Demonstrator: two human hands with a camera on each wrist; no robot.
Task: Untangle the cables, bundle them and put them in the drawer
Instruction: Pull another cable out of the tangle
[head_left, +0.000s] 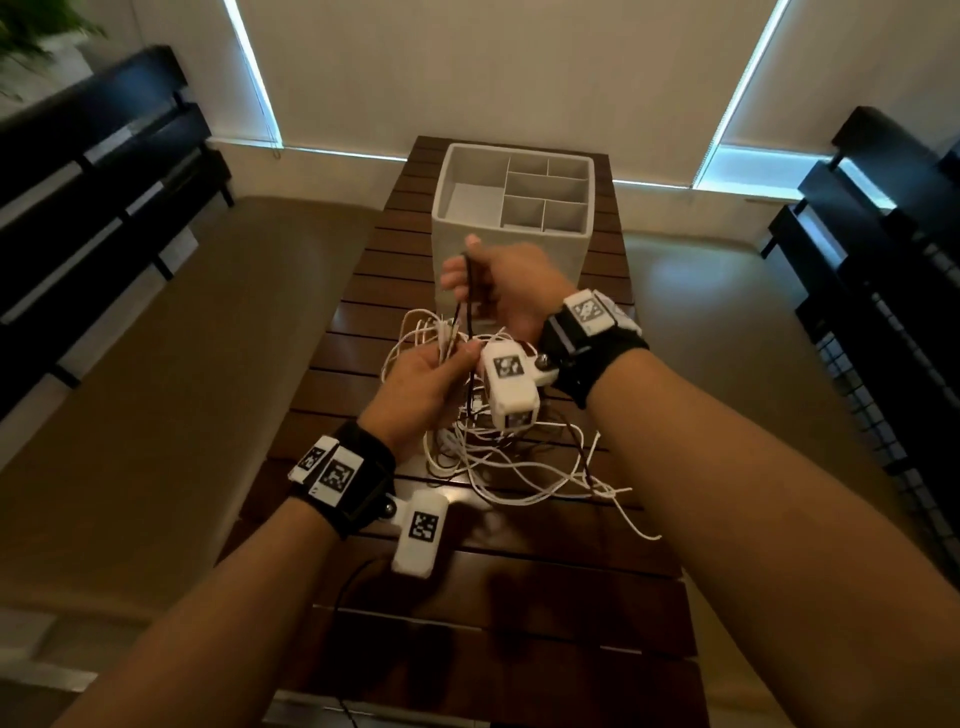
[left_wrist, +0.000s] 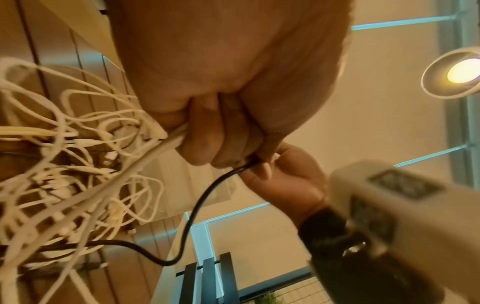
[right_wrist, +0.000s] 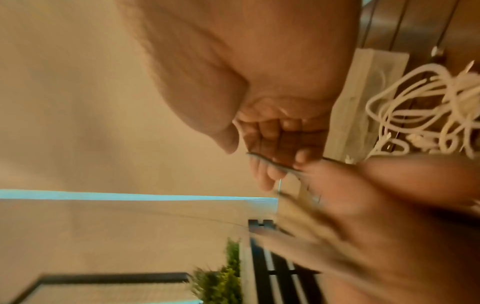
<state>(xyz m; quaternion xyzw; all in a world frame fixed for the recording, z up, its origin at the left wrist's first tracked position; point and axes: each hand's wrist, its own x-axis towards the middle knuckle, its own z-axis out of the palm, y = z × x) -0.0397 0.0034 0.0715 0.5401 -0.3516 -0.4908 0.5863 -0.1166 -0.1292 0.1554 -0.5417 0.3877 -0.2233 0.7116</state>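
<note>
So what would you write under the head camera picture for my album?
Two hands pull a dark cable out of tangled white cables, near a white drawer.

White cables (head_left: 498, 457) sprawl before the organizer box (head_left: 511, 244), crowding the table (head_left: 545, 613).

Looks like a home living room or lounge. There's a slatted wood table (head_left: 545, 597), dark slatted chairs (head_left: 98, 171) on both sides, blinds (head_left: 498, 67) on the windows, a potted plant (head_left: 31, 31) in the corner.

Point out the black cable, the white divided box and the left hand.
black cable (left_wrist: 193, 207): left wrist view, mid-span of its hanging loop.
white divided box (head_left: 511, 241): head view, near wall.
left hand (head_left: 415, 392): head view, back of hand.
</note>
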